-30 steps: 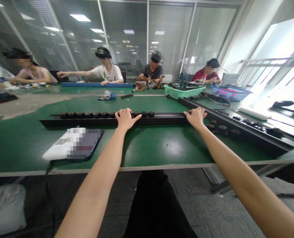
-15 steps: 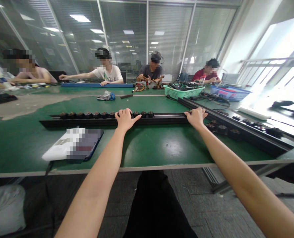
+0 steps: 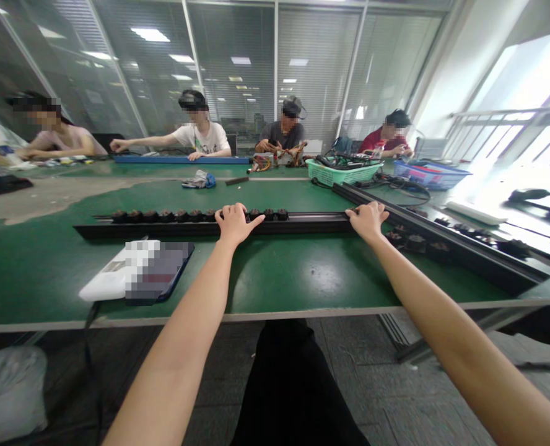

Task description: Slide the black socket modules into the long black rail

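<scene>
A long black rail [image 3: 303, 227] lies crosswise on the green table, with a row of small round black pieces [image 3: 166, 216] along its left and middle stretch. My left hand [image 3: 235, 224] rests over the row near the rail's middle, fingers curled over the far side and thumb pointing right. At the rail's right end, my right hand [image 3: 368, 220] grips it between thumb and fingers; the fingertips are partly hidden. Just beyond that hand, a second black rail [image 3: 461, 248] runs diagonally toward the near right, with more round black pieces [image 3: 417, 241] beside it.
A white device [image 3: 112, 272] and a dark phone [image 3: 175, 266] lie at the near left. Behind stand a green basket [image 3: 344, 173] of cables and a blue bin [image 3: 433, 175]. A crumpled cloth [image 3: 199, 180] lies farther back. Several people sit across the table, one touching a blue bar [image 3: 177, 160].
</scene>
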Demonstrator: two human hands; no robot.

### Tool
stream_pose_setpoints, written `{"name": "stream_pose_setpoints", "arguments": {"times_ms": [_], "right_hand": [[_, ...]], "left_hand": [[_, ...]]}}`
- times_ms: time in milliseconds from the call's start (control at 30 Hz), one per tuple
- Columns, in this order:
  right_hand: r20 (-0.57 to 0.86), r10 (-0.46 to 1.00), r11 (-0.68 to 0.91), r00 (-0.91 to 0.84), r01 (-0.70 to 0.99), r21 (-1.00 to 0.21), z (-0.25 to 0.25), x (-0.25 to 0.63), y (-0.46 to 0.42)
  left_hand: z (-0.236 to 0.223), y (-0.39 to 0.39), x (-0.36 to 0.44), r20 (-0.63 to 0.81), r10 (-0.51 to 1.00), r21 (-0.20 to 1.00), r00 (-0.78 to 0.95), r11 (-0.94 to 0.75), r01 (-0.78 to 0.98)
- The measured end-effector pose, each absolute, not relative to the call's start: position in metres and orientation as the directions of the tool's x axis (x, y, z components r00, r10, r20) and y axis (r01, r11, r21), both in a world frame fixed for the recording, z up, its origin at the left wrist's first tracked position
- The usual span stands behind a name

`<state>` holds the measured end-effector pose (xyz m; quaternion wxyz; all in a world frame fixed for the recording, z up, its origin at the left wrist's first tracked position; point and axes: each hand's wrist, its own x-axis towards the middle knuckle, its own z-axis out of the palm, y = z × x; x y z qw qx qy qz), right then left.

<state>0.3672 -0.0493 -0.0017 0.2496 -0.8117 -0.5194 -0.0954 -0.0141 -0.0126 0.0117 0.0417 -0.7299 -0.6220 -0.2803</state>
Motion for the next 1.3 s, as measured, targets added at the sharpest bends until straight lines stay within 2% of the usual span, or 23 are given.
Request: {"name": "stream_pose_setpoints", "arguments": {"times_ms": [1300], "right_hand": [[0.408, 0.768, -0.389, 0.493, 0.866, -0.315, 0.0010, 0.3698, -0.0524]], "left_hand": [[0.0138, -0.0143, -0.0143, 0.449, 0.891, 0.290, 0.067, -0.216, 0.932]]}}
